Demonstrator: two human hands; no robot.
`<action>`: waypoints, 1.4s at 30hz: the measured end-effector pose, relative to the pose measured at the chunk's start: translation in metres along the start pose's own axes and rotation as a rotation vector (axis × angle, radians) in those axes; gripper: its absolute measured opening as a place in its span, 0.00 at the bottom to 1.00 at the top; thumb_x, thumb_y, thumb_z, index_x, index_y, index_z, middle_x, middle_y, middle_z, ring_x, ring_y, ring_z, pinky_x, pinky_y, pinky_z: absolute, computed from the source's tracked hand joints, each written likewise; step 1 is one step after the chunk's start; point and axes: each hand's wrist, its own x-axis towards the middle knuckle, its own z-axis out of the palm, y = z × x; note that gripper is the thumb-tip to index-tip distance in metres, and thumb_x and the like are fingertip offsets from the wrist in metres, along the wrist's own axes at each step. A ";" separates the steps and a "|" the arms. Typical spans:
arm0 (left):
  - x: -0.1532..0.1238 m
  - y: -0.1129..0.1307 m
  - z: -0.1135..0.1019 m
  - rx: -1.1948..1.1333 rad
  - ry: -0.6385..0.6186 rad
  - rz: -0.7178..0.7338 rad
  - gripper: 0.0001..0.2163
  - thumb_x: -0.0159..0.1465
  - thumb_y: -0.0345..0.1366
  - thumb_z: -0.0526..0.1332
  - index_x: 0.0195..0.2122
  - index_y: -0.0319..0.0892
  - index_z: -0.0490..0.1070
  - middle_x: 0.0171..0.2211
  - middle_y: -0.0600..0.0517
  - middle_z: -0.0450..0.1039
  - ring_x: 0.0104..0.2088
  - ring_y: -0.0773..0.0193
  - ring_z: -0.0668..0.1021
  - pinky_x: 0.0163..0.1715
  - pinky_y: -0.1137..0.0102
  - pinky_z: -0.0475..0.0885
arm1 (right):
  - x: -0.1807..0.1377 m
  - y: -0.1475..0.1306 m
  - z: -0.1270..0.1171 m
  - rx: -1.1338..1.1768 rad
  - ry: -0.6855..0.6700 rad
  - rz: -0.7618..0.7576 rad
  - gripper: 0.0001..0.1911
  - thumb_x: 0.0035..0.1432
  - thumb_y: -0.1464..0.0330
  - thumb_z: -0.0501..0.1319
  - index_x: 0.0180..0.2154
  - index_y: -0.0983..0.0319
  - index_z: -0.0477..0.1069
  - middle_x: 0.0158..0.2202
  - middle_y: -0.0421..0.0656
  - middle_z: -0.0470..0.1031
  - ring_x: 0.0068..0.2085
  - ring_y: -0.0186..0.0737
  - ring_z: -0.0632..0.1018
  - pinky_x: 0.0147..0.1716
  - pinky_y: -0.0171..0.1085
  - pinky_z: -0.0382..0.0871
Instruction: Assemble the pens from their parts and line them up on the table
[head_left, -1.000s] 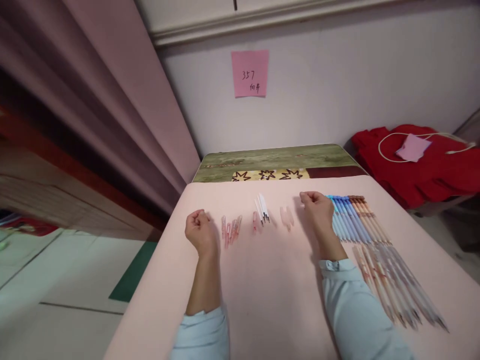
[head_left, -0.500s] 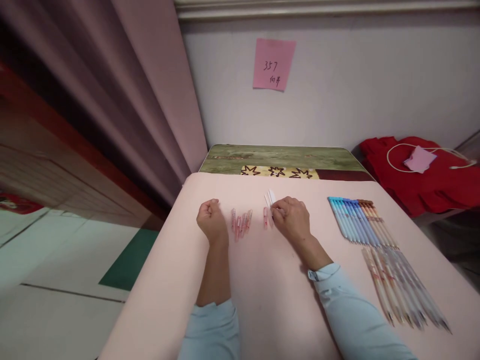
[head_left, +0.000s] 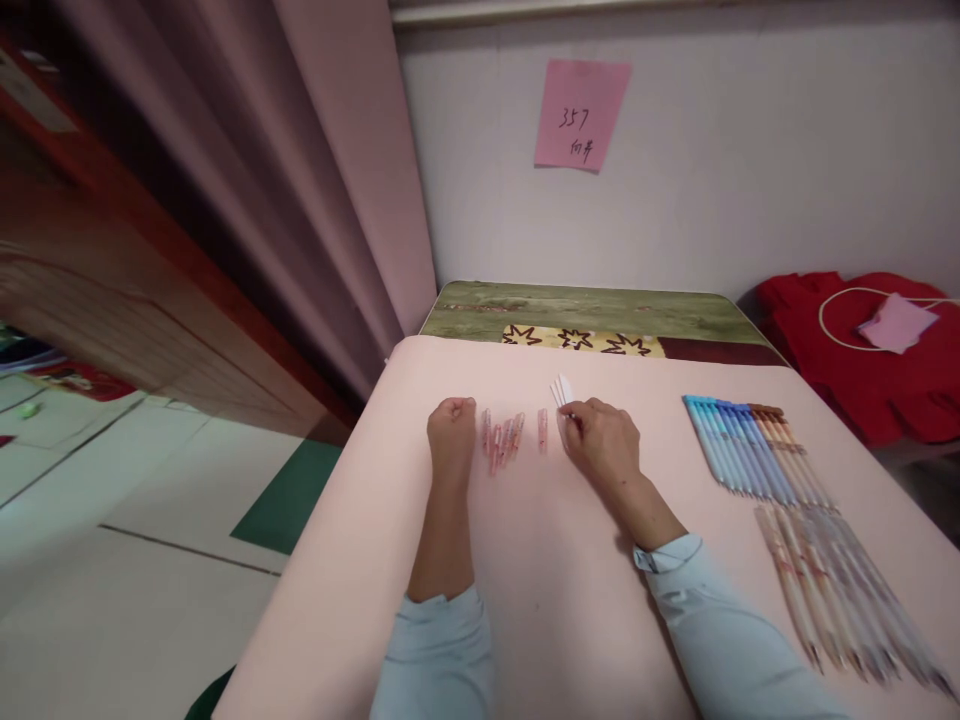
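My right hand (head_left: 601, 442) rests on the pink table (head_left: 540, 580) with its fingers pinched on the near ends of a few white pen refills (head_left: 561, 391), which fan out past the fingertips. My left hand (head_left: 451, 434) lies in a loose fist on the table and nothing shows in it. Between the two hands lie several small pink clear pen parts (head_left: 502, 440), and one more pink part (head_left: 542, 429) sits just left of my right fingers.
A row of blue and brown pens (head_left: 750, 450) lies at the right. Nearer the front right edge is a row of clear barrels (head_left: 840, 580). A red cloth (head_left: 847, 350) with a white cable lies beyond the table's right side. A curtain (head_left: 315, 180) hangs at the left.
My right hand has moved left from beside the blue pens onto the white refills and pinched them. The left fist has stayed in place. The view has shifted left.
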 end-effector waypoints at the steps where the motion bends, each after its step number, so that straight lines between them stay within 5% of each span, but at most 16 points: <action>1: -0.001 0.001 0.000 0.030 -0.009 0.007 0.10 0.56 0.43 0.62 0.29 0.40 0.72 0.19 0.57 0.64 0.19 0.70 0.62 0.22 0.73 0.59 | 0.000 0.000 0.000 0.005 -0.006 0.004 0.13 0.61 0.69 0.56 0.40 0.55 0.79 0.35 0.42 0.77 0.35 0.39 0.74 0.38 0.38 0.54; 16: -0.005 0.007 0.001 0.075 -0.028 0.023 0.10 0.57 0.42 0.62 0.27 0.41 0.71 0.17 0.58 0.60 0.18 0.70 0.61 0.21 0.73 0.59 | 0.000 0.002 -0.001 -0.017 0.019 0.116 0.10 0.61 0.65 0.58 0.35 0.58 0.77 0.33 0.42 0.76 0.31 0.38 0.73 0.37 0.38 0.57; 24: -0.004 0.008 0.002 0.114 -0.010 0.024 0.10 0.56 0.43 0.62 0.28 0.41 0.72 0.18 0.57 0.63 0.19 0.69 0.64 0.22 0.73 0.60 | 0.005 0.002 -0.010 -0.054 -0.123 0.247 0.13 0.62 0.61 0.57 0.34 0.59 0.78 0.34 0.45 0.78 0.33 0.42 0.77 0.34 0.38 0.60; 42: -0.009 0.012 0.008 0.086 -0.029 0.038 0.09 0.56 0.42 0.62 0.28 0.42 0.72 0.16 0.58 0.62 0.17 0.69 0.63 0.16 0.74 0.58 | 0.011 0.007 -0.022 -0.048 -0.228 0.233 0.13 0.63 0.62 0.55 0.36 0.58 0.77 0.37 0.45 0.79 0.38 0.42 0.78 0.33 0.36 0.62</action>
